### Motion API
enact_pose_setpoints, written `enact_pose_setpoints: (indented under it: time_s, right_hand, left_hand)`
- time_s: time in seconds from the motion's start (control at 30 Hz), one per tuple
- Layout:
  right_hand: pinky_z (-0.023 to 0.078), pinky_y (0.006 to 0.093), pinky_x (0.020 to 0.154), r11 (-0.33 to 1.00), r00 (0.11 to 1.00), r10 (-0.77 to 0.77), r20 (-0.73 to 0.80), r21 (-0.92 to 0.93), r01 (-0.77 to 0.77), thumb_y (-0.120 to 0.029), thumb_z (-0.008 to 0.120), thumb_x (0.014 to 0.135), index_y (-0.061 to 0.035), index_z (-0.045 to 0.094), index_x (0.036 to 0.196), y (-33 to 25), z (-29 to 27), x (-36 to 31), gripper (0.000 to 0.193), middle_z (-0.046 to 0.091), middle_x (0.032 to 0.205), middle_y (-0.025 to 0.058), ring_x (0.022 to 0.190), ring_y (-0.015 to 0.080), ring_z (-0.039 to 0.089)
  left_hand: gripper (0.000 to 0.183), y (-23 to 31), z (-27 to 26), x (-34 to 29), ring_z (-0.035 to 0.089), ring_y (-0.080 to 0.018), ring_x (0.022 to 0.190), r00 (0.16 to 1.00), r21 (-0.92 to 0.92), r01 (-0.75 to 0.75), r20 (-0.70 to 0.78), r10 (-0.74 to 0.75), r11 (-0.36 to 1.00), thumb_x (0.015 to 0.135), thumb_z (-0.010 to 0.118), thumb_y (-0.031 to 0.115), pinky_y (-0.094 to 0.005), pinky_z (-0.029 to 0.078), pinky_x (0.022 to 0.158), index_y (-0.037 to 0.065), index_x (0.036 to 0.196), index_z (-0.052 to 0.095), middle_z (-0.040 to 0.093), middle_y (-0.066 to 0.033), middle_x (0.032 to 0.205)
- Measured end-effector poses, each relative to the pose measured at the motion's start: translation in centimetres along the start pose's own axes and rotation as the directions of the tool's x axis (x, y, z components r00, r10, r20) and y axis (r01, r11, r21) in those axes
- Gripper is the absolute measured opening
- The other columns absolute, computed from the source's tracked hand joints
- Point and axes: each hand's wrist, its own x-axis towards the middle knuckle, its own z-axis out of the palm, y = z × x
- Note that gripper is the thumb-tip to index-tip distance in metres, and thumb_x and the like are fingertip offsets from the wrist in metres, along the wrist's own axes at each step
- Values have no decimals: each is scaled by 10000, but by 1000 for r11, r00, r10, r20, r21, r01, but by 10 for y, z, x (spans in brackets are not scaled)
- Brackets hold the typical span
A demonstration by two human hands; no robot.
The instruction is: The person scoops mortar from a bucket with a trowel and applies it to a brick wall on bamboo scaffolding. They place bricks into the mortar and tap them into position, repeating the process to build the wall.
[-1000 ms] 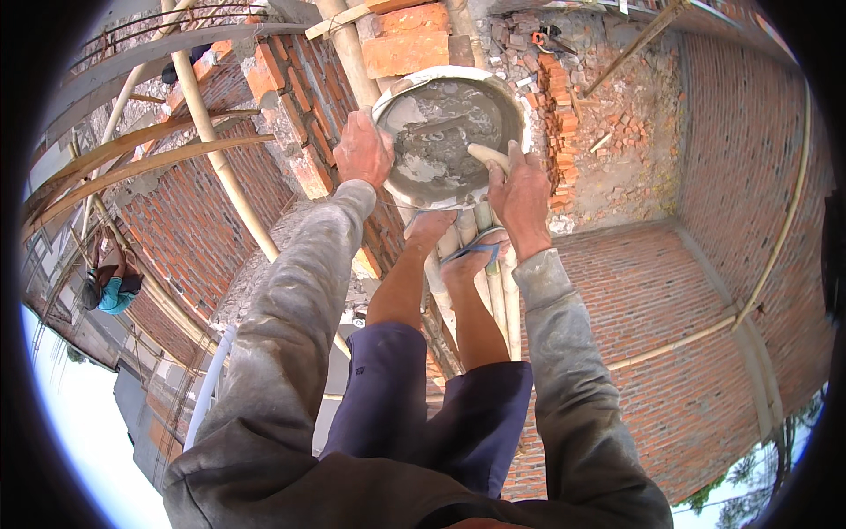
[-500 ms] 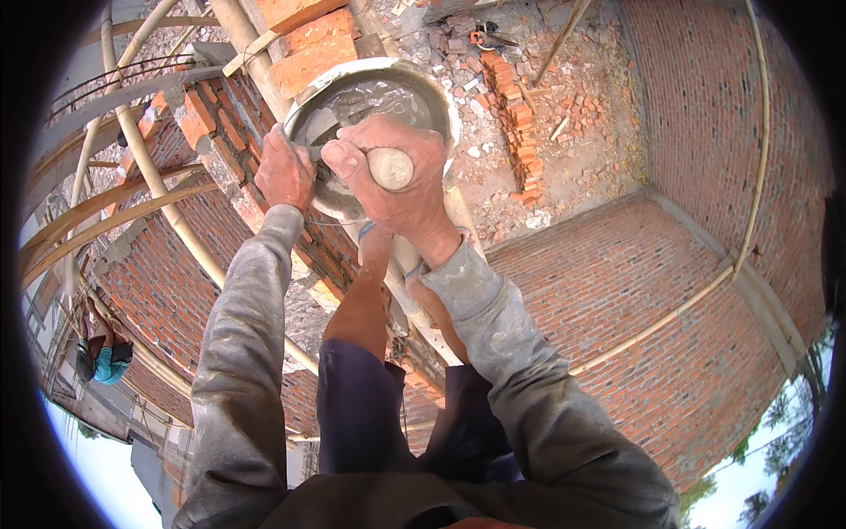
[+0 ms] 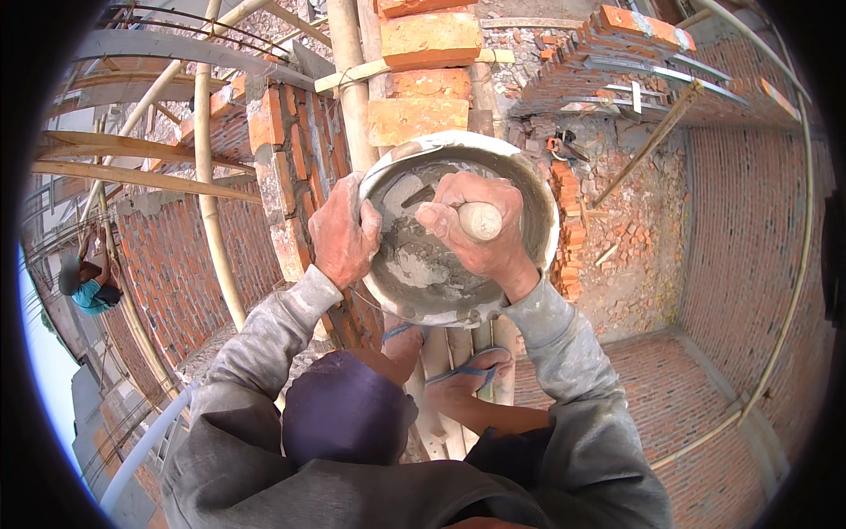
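A round basin [image 3: 548, 236] with a pale rim holds wet grey mortar [image 3: 414, 264]. My left hand [image 3: 342, 234] is closed on the basin's left rim. Inside the basin, my right hand [image 3: 493, 251] grips a trowel [image 3: 480, 220] by its handle, whose rounded pale butt faces up. Part of the trowel's blade shows beside my fingers, in the mortar; the rest is covered by the hand and the mix. Just beyond the basin lie orange bricks [image 3: 419, 119].
Bamboo poles [image 3: 352, 97] run under the bricks and my sandalled feet [image 3: 480, 375]. A part-built brick wall [image 3: 286, 167] rises at left. Far below lie stacked bricks [image 3: 568, 238] and rubble. Another person [image 3: 92, 286] in blue is at the far left. A slanting timber [image 3: 652, 141] stands at right.
My view has shifted, and the basin now appears lower and further right. My knees are bent more. The left hand still holds the rim and the right still grips the trowel.
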Motion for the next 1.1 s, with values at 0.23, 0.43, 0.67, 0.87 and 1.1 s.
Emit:
enact_pose_setpoints:
  time_s: [0.23,0.43,0.67,0.87,1.1]
  right_hand:
    - [494,364,581,994,936,68,345,54,-92,-213,755,979,-52,557,727,-15,-44,-29,359,604,670,64,591,219,590]
    - [406,362,511,998,940,8,342,57,-29,-92,770,904,-49,558,689,-69,-53,-54,305,573,629,77,534,238,556]
    - [502,395,628,941,993,-120,-3,319,115,-269,708,1048,-86,562,888,-114,-31,-27,285,572,711,28,605,175,509]
    - [467,355,623,923,993,-117,-13,369,113,-241,760,1019,-61,560,843,-14,37,13,321,572,710,34,651,145,500]
    - [406,302,591,969,948,204,244,84,-230,-188,750,974,-46,535,694,-23,8,4,381,577,662,37,637,119,506]
  left_hand:
    - [320,-15,0,-2,699,-464,929,998,-94,-69,-19,67,993,957,605,154,-507,555,833,8,1240,635,677,-248,1024]
    - [324,-10,-12,-1,693,-454,954,995,-205,-87,36,96,975,963,602,154,-498,546,846,-8,1241,630,678,-249,1034]
    - [479,-40,-35,24,653,-177,1147,861,-710,347,500,92,613,975,754,207,-351,506,1035,-10,1381,624,695,-61,1234]
    - [446,-63,-11,23,671,-102,1064,857,-863,478,499,127,165,947,837,169,-265,546,955,14,1327,660,711,-23,1178]
    - [475,-64,-18,27,699,-105,1036,788,-795,587,604,118,153,908,854,105,-280,576,924,-11,1311,631,733,-50,1170]
